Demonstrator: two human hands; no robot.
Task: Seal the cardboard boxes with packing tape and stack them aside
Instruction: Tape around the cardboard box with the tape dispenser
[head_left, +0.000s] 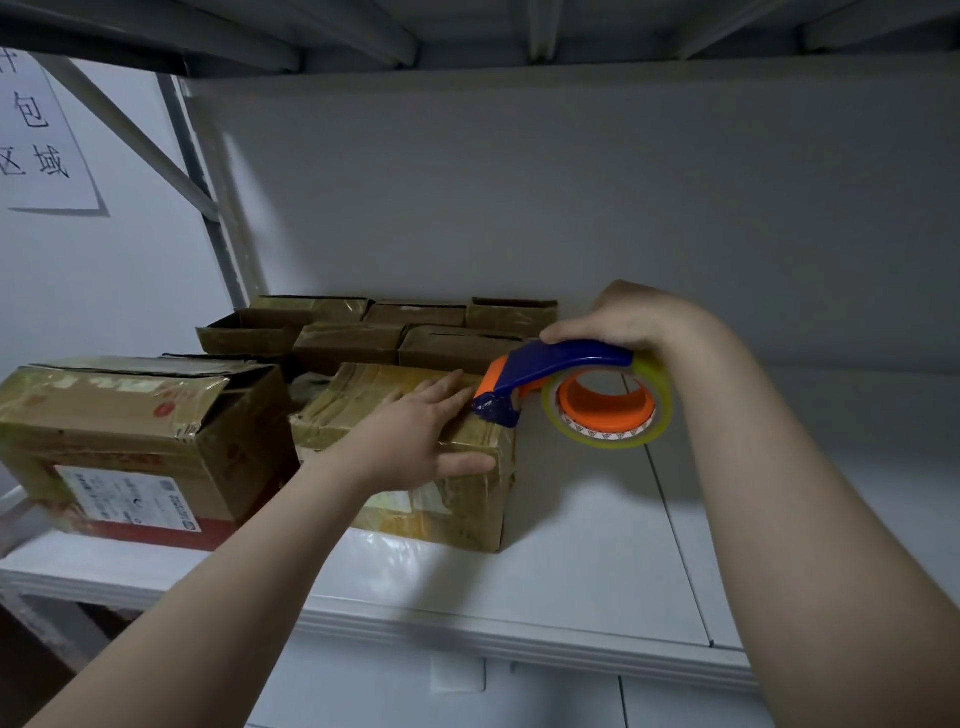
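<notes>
Two bare forearms reach in from the bottom edge, the left forearm (234, 597) angling up toward centre, the right forearm (805, 545) coming in from the right. Left hand (415, 436) lies flat with fingers straight on top of a worn cardboard box (415, 514), thumb stretched along its front upper edge. The box sits on a white shelf (571, 561), just beside a larger taped box (130, 431) to its left. Right hand (623, 317) is curled round the blue handle of a tape dispenser (550, 364), held above the shelf at the box's right end. The dispenser's blue-and-orange nose meets the box's top right edge, close to the left fingertips. Its tape roll (608, 440), clear yellowish on an orange hub, hangs clear of the shelf. Behind, several small open boxes (363, 338) stand in rows against the back wall. A paper sign (41, 135) with handwritten characters hangs upper left.
</notes>
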